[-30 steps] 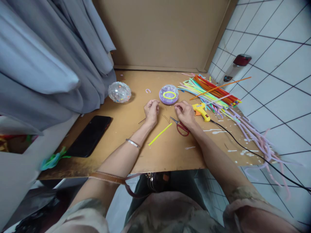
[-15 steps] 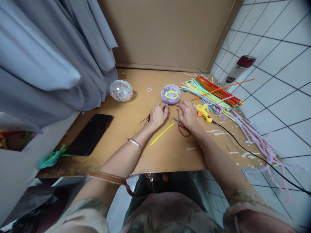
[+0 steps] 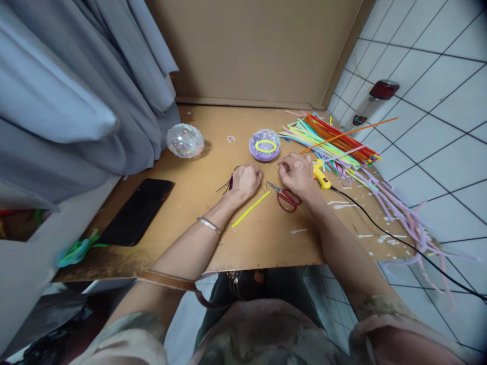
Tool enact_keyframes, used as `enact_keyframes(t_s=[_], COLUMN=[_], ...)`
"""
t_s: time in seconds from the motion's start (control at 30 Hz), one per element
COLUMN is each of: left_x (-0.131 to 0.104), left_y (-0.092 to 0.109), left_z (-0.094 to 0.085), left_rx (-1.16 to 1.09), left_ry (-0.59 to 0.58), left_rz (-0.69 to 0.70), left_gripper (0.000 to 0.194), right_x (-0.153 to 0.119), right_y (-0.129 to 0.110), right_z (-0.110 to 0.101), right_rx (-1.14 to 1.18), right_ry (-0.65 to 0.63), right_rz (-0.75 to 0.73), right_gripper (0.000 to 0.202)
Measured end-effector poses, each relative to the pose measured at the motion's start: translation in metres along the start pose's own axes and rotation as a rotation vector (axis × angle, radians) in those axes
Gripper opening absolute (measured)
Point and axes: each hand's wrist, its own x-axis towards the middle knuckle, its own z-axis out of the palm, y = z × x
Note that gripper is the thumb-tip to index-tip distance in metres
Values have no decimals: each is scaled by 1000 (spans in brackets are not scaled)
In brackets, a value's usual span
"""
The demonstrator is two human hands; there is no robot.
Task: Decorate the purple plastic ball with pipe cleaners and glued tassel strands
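My left hand is closed, with a bunch of thin dark strands poking out on its left side and thin ends showing near the fingertips. A short gap to the right, my right hand is curled with fingertips pinched together; whatever is in them is too small to see. Between and below the hands lie red-handled scissors and a short yellow pipe cleaner. Just beyond the hands sits a round purple piece with a yellow ring on its face.
A clear ball and a small pale curved piece lie at the back left. Right of my hands are a yellow glue gun with a black cord and a pile of coloured pipe cleaners. A black phone lies left.
My right hand has lifted slightly away from my left, up and to the right, uncovering more of the scissors' handles. My left hand has dropped back a little from the purple piece.
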Motion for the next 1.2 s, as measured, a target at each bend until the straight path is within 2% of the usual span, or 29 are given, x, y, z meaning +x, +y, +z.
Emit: enact_keyframes(t_s=[0.07,0.23,0.43,0.57,0.73,0.97,1.2], left_x=[-2,-1,1,0,-1,0,-1], left_y=[2,-1,-2,-1,-2,-6,-6], left_z=[-1,2,4,5,8,11,16], left_rx=[52,68,33,30,19,-39,-176], left_ry=[-6,26,48,55,65,111,153], left_rz=[-17,-44,-35,-28,1,45,307], left_gripper=[25,31,31,30,29,27,22], right_x=[1,0,-2,-3,-7,-7,-3], right_y=[-2,-6,-15,-21,-25,-25,-20], right_z=[-5,-14,-15,-10,-3,-5,-18], right_rx=[-29,-154,-217,-286,-361,-315,-48], right_ry=[-81,-383,-506,-524,-477,-507,-429], right_rz=[21,46,5,-7,-67,-85,39], right_gripper=[27,26,28,29,29,30,29])
